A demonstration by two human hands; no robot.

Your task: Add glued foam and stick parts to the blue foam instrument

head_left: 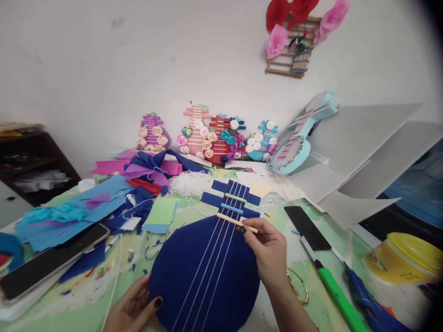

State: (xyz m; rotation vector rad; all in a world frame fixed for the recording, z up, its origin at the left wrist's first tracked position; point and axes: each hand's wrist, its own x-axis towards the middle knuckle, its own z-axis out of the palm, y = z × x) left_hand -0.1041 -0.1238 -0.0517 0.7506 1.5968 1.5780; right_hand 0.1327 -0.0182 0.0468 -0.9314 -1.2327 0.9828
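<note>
A dark blue instrument-shaped craft [207, 263] with white strings lies in front of me. Across its neck sit a green strip [235, 198] and a light blue strip [231, 208]. Below them a cream strip [226, 218] lies over the strings, its right end pinched between the thumb and fingers of my right hand [266, 244]. My left hand [134, 304] holds the round body at its lower left edge, thumb on top and fingers at the side.
Left are a phone [51, 260], blue paper [114, 198] and green paper squares [159, 215]. White yarn [192, 184] lies behind the craft. Right are a black phone [307, 227], a green-handled cutter [341, 295], a glue gun [374, 299] and a yellow-lidded tub [408, 258]. Decorated instruments [219, 138] line the wall.
</note>
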